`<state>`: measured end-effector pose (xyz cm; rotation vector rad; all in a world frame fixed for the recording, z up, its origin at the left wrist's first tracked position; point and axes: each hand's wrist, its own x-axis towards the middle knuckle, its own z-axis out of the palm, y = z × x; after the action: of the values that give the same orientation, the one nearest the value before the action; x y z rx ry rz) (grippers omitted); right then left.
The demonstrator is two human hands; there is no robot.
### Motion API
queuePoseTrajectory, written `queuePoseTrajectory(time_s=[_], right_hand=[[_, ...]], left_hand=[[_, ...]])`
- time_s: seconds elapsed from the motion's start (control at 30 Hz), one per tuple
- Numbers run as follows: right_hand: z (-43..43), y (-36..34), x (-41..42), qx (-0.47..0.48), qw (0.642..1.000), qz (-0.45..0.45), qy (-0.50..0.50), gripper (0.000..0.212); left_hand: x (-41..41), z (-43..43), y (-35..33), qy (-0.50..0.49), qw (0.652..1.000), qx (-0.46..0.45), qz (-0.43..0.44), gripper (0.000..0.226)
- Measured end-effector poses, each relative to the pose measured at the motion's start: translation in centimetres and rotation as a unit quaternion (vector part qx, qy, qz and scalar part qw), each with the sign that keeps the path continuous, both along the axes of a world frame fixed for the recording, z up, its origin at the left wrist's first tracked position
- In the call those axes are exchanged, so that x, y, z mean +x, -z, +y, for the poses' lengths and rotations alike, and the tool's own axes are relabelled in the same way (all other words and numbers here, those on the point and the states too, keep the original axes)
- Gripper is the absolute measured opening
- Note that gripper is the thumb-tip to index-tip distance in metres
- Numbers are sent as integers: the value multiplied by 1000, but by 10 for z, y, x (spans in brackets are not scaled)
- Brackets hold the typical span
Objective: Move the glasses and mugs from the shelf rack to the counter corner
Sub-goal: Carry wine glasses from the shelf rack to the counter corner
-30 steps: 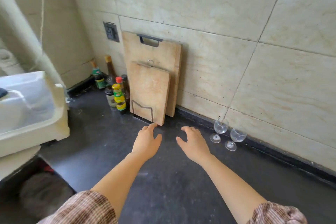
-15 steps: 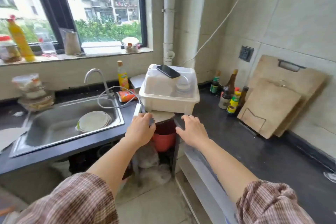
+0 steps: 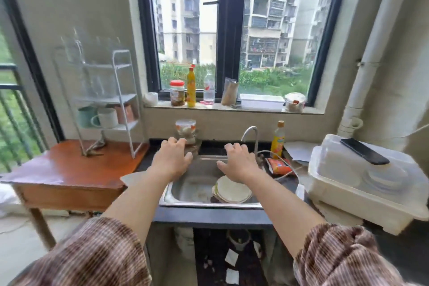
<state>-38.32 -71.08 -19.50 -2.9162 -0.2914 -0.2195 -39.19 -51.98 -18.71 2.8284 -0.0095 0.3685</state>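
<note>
A white wire shelf rack (image 3: 120,81) stands on a wooden table (image 3: 69,169) at the left. Its lower tier holds a green mug (image 3: 86,116), a white mug (image 3: 105,118) and a pinkish mug (image 3: 125,114). Blurred clear glasses (image 3: 97,86) show on the tier above. My left hand (image 3: 173,158) and my right hand (image 3: 239,161) hover over the sink (image 3: 192,190), both empty with fingers spread, well to the right of the rack. The counter corner is out of view.
Plates (image 3: 232,191) lie in the sink beside a tap (image 3: 250,137). A white dish box (image 3: 362,183) with a phone (image 3: 364,151) on its lid sits at the right. Bottles and jars line the windowsill (image 3: 232,108). A stack of bowls (image 3: 185,132) stands behind the sink.
My view has swung left from the counter corner with its two wine glasses, past the dish box, to the sink and the rack. Both hands stayed empty and out in front.
</note>
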Motion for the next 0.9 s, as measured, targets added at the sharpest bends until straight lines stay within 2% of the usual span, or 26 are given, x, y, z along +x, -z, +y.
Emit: queuePoseTrajectory(time_s=[0.3, 0.53, 0.77, 0.9], right_hand=[[181, -36, 154, 28, 996, -32, -81, 55], [308, -84, 255, 46, 987, -59, -143, 54], [393, -147, 335, 38, 975, -118, -183, 51], [442, -181, 383, 72, 965, -172, -182, 48]], left_hand=[[115, 162, -34, -55, 996, 71, -9, 49], [202, 286, -72, -115, 992, 27, -42, 43], [287, 381, -125, -116, 985, 17, -127, 47], [337, 431, -156, -84, 978, 10, -190, 46]])
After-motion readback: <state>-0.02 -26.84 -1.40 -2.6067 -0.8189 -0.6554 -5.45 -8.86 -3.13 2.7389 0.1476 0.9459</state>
